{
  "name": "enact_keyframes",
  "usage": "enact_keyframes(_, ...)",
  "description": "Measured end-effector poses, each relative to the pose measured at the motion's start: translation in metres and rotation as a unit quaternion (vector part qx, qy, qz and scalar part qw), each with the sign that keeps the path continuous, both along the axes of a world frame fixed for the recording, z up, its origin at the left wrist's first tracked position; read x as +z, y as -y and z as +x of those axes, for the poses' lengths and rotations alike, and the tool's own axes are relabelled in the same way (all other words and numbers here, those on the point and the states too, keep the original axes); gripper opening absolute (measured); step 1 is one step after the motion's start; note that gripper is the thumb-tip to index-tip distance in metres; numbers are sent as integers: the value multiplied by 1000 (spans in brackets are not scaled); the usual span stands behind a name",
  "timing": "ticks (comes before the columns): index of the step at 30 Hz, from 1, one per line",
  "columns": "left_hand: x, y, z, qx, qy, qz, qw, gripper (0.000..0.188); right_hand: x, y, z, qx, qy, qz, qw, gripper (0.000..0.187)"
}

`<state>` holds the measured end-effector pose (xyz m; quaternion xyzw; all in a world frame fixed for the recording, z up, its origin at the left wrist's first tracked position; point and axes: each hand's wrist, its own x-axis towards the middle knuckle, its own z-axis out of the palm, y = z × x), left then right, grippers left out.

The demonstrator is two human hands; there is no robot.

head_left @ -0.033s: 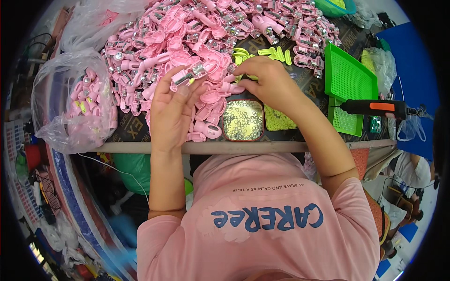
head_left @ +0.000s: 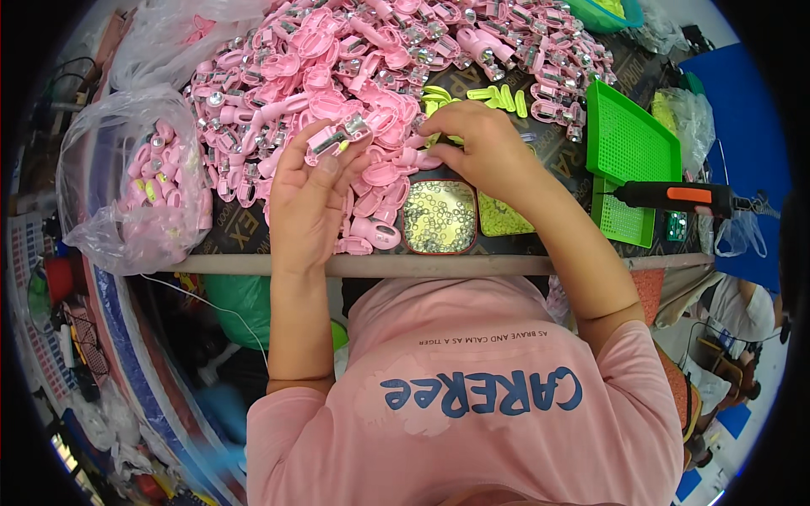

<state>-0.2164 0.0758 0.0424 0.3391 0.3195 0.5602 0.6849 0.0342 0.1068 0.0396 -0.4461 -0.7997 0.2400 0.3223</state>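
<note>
My left hand (head_left: 310, 198) is closed around a pink plastic half-shell (head_left: 319, 142) with silvery metal parts and a small yellow-green piece in it. The shell sits up by the fingertips, its inside facing up. My right hand (head_left: 489, 148) is bent over the pile's near right edge, thumb and forefinger close together. What they pinch, if anything, I cannot make out. Beside those fingertips are pink parts (head_left: 415, 158) and yellow-green strips (head_left: 437, 97). A large heap of pink shells (head_left: 329, 63), many with metal parts, spreads beyond both hands.
A tin (head_left: 439, 252) of small clear rings stands at the table's near edge, beside a box of tiny yellow-green pieces (head_left: 506, 218). Green perforated trays (head_left: 633, 135) and a black-and-orange electric screwdriver (head_left: 688, 199) are at right. A clear bag (head_left: 101, 194) with pink parts lies at left.
</note>
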Motion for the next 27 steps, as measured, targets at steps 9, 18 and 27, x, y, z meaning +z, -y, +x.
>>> enact_keyframes(9,-4,9,-9,23,-68,1,997,45,-5,15,-17,35,65,-2,997,47)
enact_keyframes(18,-3,6,20,-67,-78,-13,995,47,4,8,26,-68,-419,-296,856,39)
enact_keyframes(27,-3,6,51,-122,-45,19,991,62,26,38,4,-52,-368,-168,913,36)
